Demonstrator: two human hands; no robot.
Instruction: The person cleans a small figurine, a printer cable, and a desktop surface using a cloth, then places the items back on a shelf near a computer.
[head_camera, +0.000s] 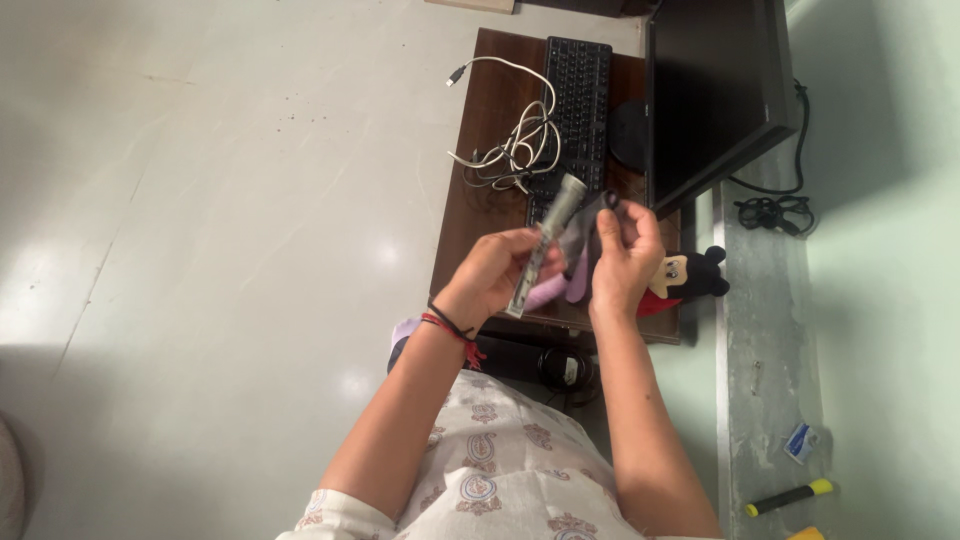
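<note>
My left hand (497, 270) and my right hand (625, 262) are raised together over the near edge of a small dark wooden desk (480, 200). Between them is a thin stack of paper notes (553, 232), grey-green and purple, blurred. My left hand grips the lower part of the stack. The fingertips of my right hand pinch one note at its upper right side. A red and black thread band circles my left wrist.
On the desk lie a black keyboard (577, 100), a tangled white cable (510, 140) and a black monitor (710, 95). A mouse-shaped plush toy (690, 272) lies by my right hand. A black cable bundle (768, 212), a yellow marker (790, 497) and a small blue-white packet (802, 441) rest on the ledge at right.
</note>
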